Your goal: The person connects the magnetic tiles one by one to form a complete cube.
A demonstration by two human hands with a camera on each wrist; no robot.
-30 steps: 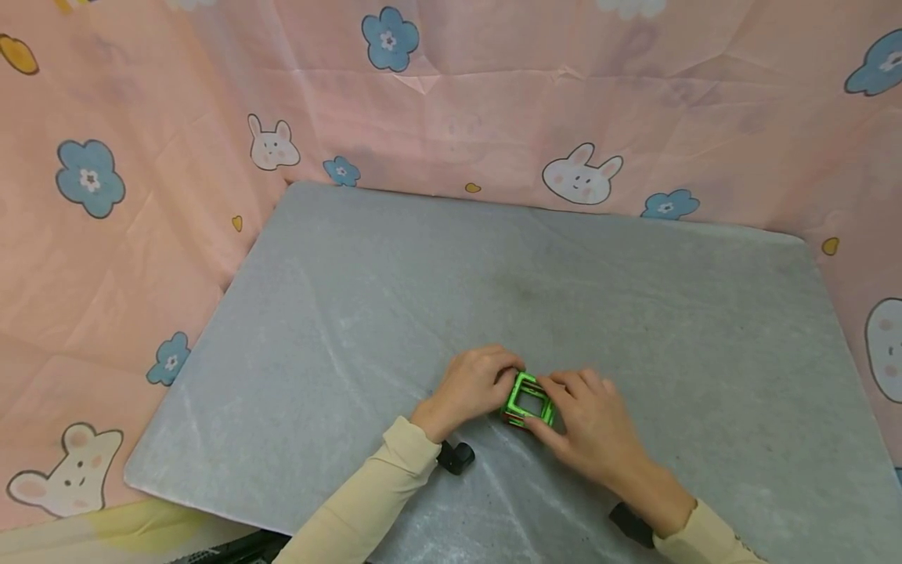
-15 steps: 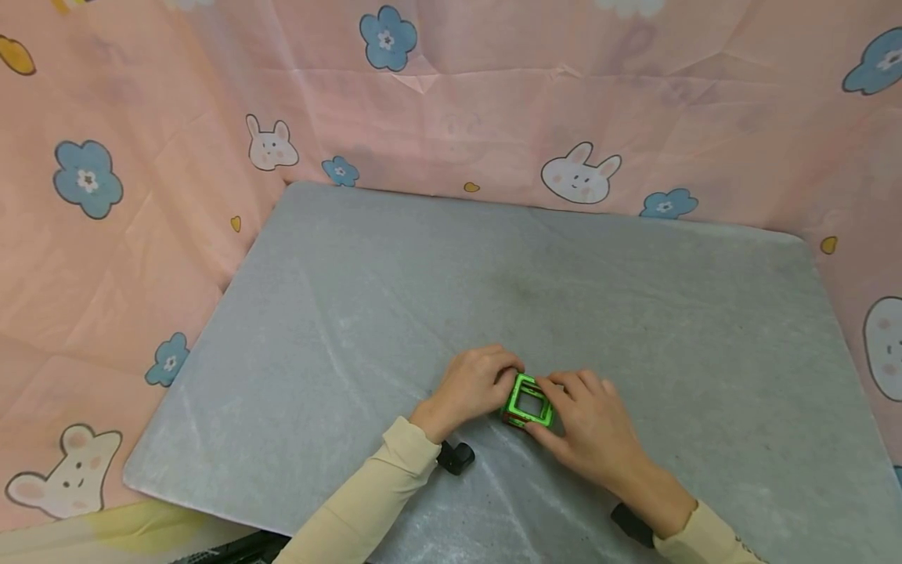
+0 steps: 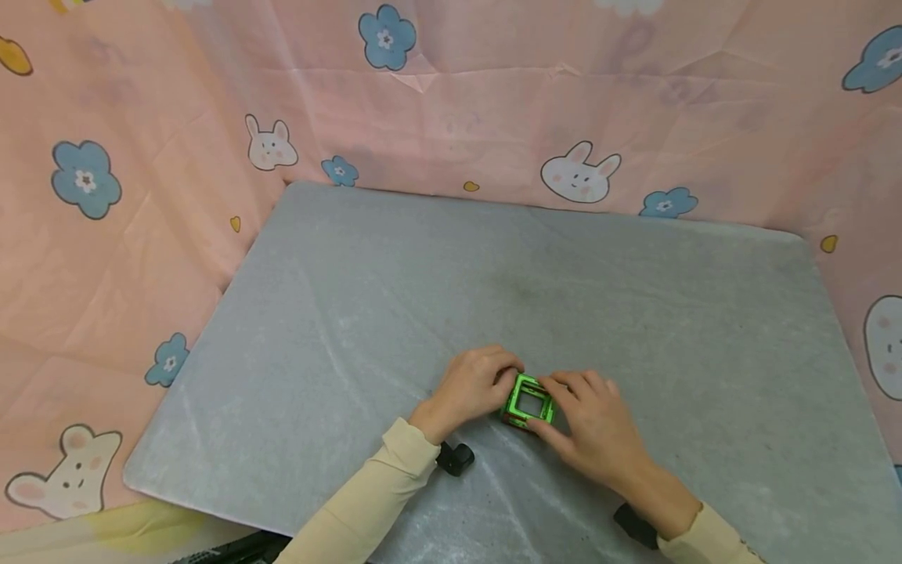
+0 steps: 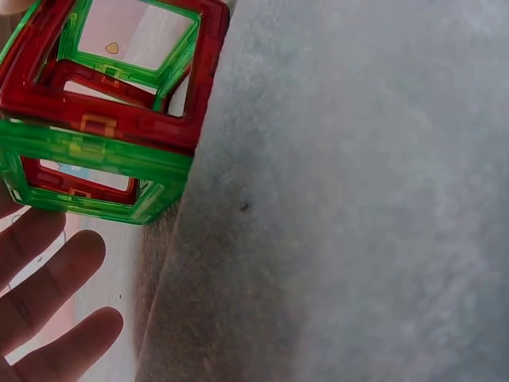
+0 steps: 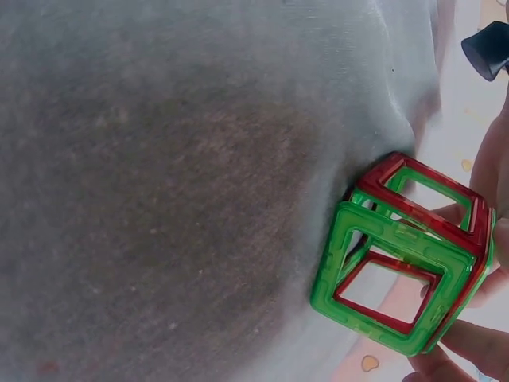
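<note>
A small hollow cube of green and red magnetic tiles (image 3: 517, 417) rests on the grey mat between both hands. In the left wrist view, red and green frames of the cube (image 4: 99, 127) show, with large square openings. My left hand (image 3: 468, 392) holds the cube at its left side with thumb and forefinger; its other fingers (image 4: 67, 263) hang below, apart from each other. From the right, my right hand (image 3: 599, 431) grips the cube, thumb at the near edge and forefinger at the far corner. In the right wrist view, a green tile frame (image 5: 421, 263) faces the camera.
A grey, slightly creased mat (image 3: 387, 298) covers the table around the hands. Pink printed cloth (image 3: 451, 110) hangs behind and at the sides. Black wrist cameras sit under both wrists, the left one (image 3: 456, 459) close to the mat. A dark object (image 3: 239, 548) lies below the front left edge.
Both hands keep their hold and the cube stays in nearly the same place. My right hand has shifted very slightly to the right.
</note>
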